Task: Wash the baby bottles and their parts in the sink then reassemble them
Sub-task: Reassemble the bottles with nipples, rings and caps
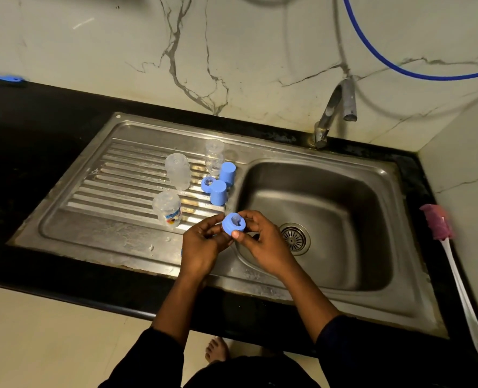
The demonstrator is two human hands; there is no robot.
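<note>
steel sink [260, 284] is spreading across the black counter [36, 113]. its ribbed drainboard [120, 177] is carrying every loose piece, while the smooth, dull basin [344, 247] is sitting to the right under a tap [335, 107] that is showing no water. a long bottle brush [439, 222], with a white plastic handle and a fuzzy maroon head, is lying well apart on the counter at the right, so washing is looking finished to my eye and reassembly is only beginning. the hands are meeting over the near lip between drainboard and basin, the left hand [201, 245] and right hand [263, 242] each pinching the same blue screw ring [233, 224] with curled fingers and thumb. three clear, thin-walled plastic bottles [177, 172] are standing on the ribs, seemingly mouth down, the nearest bearing a coloured print; none is wearing a top yet. two matte blue caps [227, 170], slightly tapered cylinders, are standing close together near the basin edge, with a second ring [207, 183] lying just beside them. the held ring is looking round and thick-walled, its opening showing a shadowed hollow; whether a teat is seated inside i cannot tell.
</note>
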